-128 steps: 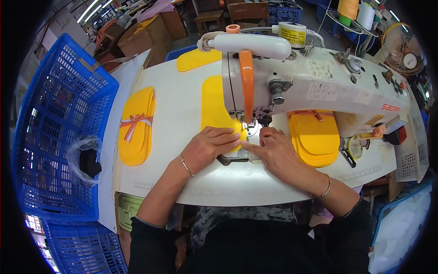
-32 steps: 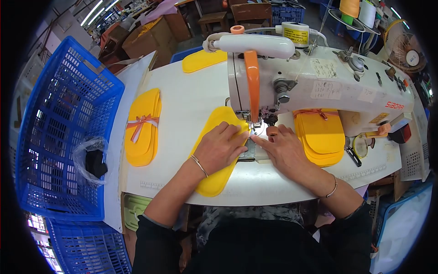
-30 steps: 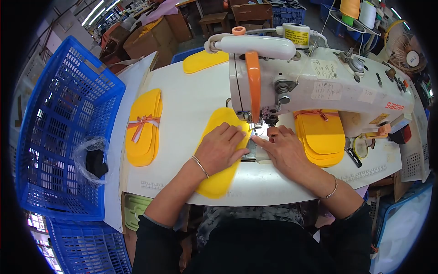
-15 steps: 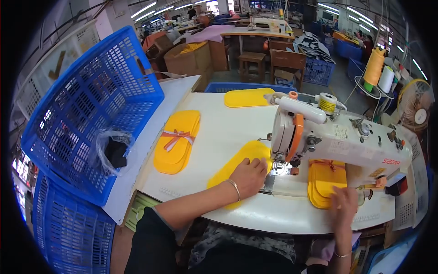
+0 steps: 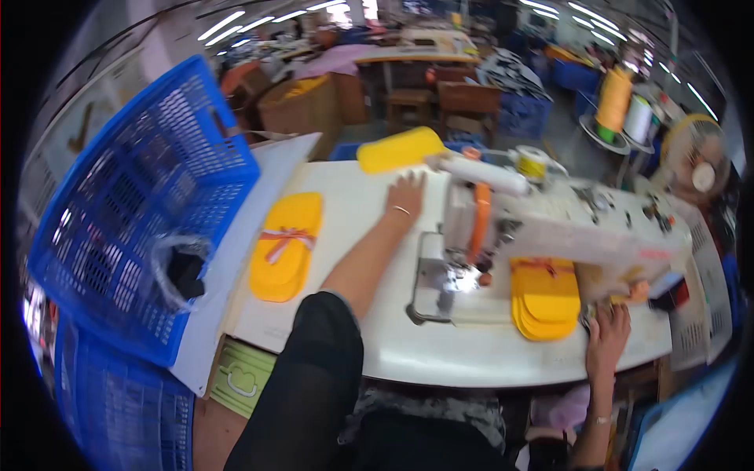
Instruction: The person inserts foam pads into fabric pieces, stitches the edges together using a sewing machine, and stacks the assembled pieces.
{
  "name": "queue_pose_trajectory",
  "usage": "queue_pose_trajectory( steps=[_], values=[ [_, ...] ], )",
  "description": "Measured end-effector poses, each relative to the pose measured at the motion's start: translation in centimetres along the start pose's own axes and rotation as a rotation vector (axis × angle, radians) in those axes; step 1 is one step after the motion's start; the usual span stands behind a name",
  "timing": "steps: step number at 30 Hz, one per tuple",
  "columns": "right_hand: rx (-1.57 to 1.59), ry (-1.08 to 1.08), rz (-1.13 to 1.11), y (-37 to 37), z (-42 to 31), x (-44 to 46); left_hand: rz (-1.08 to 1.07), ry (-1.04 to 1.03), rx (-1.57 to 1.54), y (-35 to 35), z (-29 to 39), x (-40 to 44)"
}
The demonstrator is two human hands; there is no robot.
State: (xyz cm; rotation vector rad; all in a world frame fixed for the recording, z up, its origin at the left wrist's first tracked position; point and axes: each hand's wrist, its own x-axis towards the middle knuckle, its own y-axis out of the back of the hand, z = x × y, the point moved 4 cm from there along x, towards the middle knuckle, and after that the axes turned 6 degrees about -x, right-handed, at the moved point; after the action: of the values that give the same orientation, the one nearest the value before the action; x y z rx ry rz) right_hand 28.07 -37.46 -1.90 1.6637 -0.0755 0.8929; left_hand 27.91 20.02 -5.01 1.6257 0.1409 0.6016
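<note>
My left hand (image 5: 406, 196) reaches across the white table with its fingers spread, holding nothing. Just beyond its fingertips lies a flat yellow rounded piece (image 5: 400, 150) at the back edge. My right hand (image 5: 609, 334) is at the right end of the sewing machine (image 5: 581, 224), its fingers bent over something small that I cannot make out. Left of that hand sits a stack of yellow pieces (image 5: 546, 310) tied with a ribbon, partly beneath the machine arm. Another ribbon-tied yellow bundle (image 5: 284, 250) rests on the left of the table.
A blue plastic crate (image 5: 149, 212) with a clear bag (image 5: 182, 271) in it stands at the left. Orange and white thread cones (image 5: 614, 102) and a fan (image 5: 695, 165) are at the right. Behind the table are a cardboard box (image 5: 302, 106) and wooden stools.
My left hand has moved from beside the needle to the table's back. The yellow piece it held is gone from beside the needle. My right hand has shifted right, away from the stack.
</note>
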Motion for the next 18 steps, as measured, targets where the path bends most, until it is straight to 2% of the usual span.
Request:
queue_pose_trajectory(
  steps=[2, 3, 4, 5, 7, 9, 11, 13, 16, 17, 18],
  values=[
    [-0.013, -0.031, -0.041, 0.2, 0.2, -0.1, 0.063, 0.037, -0.149, 3.2, 1.0, -1.4],
    [-0.002, -0.043, -0.052, 0.8, -0.3, 0.3, -0.133, 0.188, -0.305, 3.3, 1.1, -2.0],
    [-0.006, -0.042, -0.036, 0.9, -0.2, 0.3, 0.067, 0.183, -0.746, -8.7, -4.1, 1.8],
    [-0.001, -0.033, -0.018, 1.0, -0.2, 0.3, 0.400, -0.048, -0.980, -14.3, -6.0, 2.9],
    [-0.007, -0.034, -0.034, 1.6, -0.7, 0.7, 0.185, 0.055, -1.140, -9.8, -5.6, -2.1],
    [0.004, -0.012, -0.035, 1.9, -0.8, 0.9, 0.111, -0.125, -0.281, 0.3, -1.1, -9.8],
    [-0.012, 0.062, 0.050, 2.3, -0.9, 0.9, -0.106, -0.154, -0.107, 7.1, 2.1, -14.9],
    [-0.016, 0.102, 0.087, 2.5, -1.4, 0.8, 0.057, -0.290, -0.258, 9.3, 2.2, -19.3],
    [0.426, 0.128, -0.020, 2.7, -3.6, 0.7, 0.068, -0.342, -0.376, 13.0, 3.2, -24.2],
    [0.431, 0.125, -0.024, 3.5, -5.2, 1.3, 0.062, -0.341, -0.372, 13.9, 3.7, -25.3],
    [0.482, 0.232, -0.017, 4.8, -7.5, 2.5, 0.078, -0.356, -0.414, 14.7, 4.5, -26.2]
  ],
)
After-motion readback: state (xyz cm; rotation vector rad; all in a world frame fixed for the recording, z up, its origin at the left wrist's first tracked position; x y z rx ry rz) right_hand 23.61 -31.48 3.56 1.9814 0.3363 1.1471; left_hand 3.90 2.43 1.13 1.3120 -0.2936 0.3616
